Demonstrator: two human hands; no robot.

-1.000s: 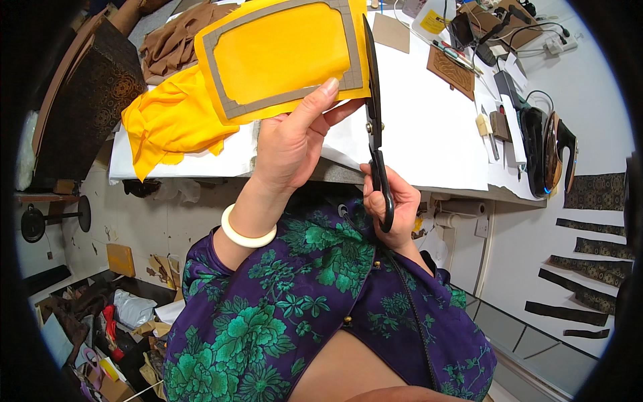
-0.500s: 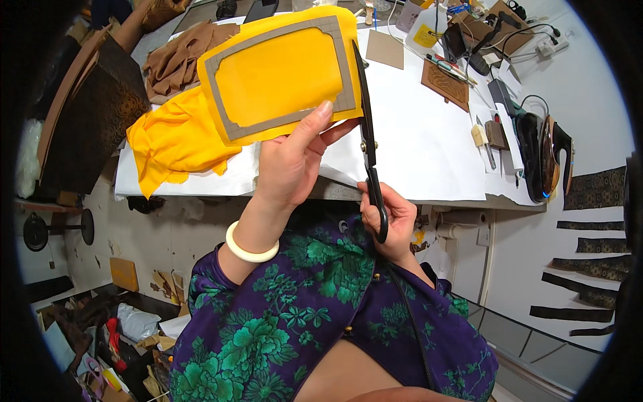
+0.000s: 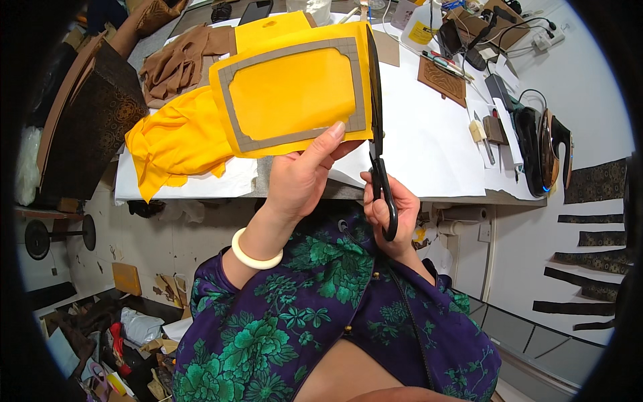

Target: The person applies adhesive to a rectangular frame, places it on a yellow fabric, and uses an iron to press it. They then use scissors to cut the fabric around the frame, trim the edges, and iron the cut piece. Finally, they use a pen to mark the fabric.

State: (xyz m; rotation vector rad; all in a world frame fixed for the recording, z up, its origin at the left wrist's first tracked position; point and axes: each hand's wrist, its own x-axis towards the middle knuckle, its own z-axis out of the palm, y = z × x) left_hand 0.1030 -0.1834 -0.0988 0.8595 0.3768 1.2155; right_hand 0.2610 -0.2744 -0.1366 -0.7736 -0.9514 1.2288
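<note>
In my left hand (image 3: 305,171) a yellow fabric panel (image 3: 288,94) is pinched at its lower right, thumb on top. A grey rectangular frame (image 3: 293,141) with notched inner corners lies on the panel, leaving a yellow margin outside it. Wrapped round the handles of long black scissors (image 3: 376,100) is my right hand (image 3: 395,208). The blades run upright along the panel's right edge; whether they are parted is hard to see. Crumpled yellow cloth (image 3: 177,137) sits on the table left of the panel.
White paper (image 3: 435,154) covers the table. Brown cloth (image 3: 177,63) and another flat yellow piece (image 3: 271,28) lie behind the panel. To the right are a carved brown block (image 3: 442,82), a knife (image 3: 485,139) and an iron (image 3: 552,151). A white bottle (image 3: 425,27) stands at the back.
Both hands, with the panel and scissors, have shifted slightly right and toward me. The flat yellow piece behind has come into sight above the panel.
</note>
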